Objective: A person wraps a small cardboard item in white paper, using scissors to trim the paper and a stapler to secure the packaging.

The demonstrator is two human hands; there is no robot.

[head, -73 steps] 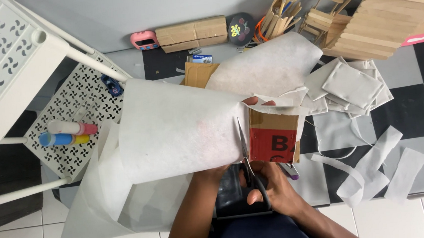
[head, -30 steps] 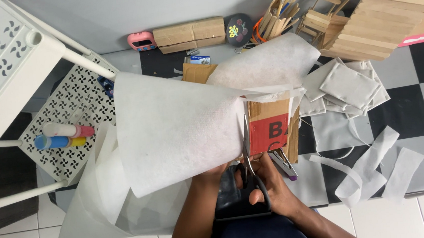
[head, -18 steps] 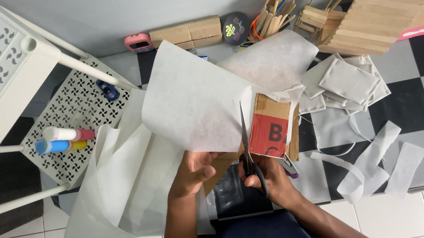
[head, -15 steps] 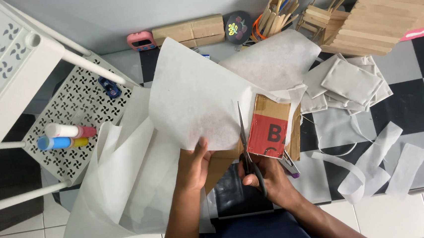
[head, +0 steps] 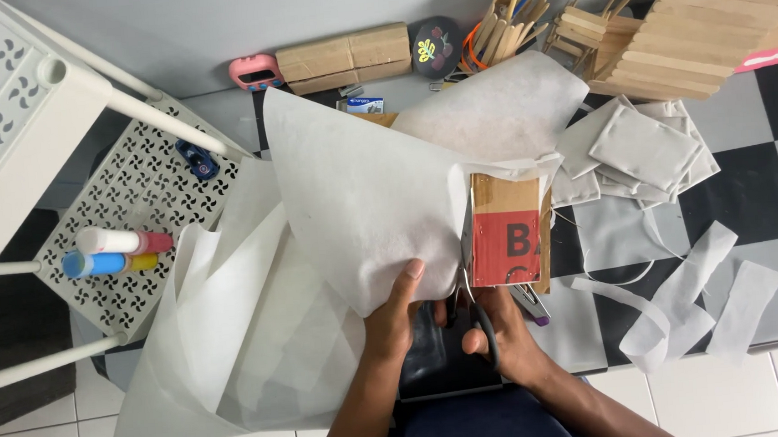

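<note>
My left hand [head: 394,311] pinches the lower edge of a large white fabric sheet [head: 366,211], holding it up in front of me. My right hand [head: 505,331] grips a pair of scissors [head: 471,277]; the blades point away from me along the sheet's right edge. Just right of the blades stands a brown cardboard box with a red panel [head: 505,231]. More white sheet [head: 216,349] hangs down over the table's near edge on the left.
White fabric strips [head: 687,303] and a stack of sewn white squares [head: 644,150] lie on the checkered table at the right. Wooden stick models [head: 694,15] stand at the back right. A white perforated cart [head: 117,237] holding glue bottles stands at the left.
My left hand has raised the white sheet and turned it upright, so more of the cardboard box shows. The scissors have moved up along the sheet's right edge.
</note>
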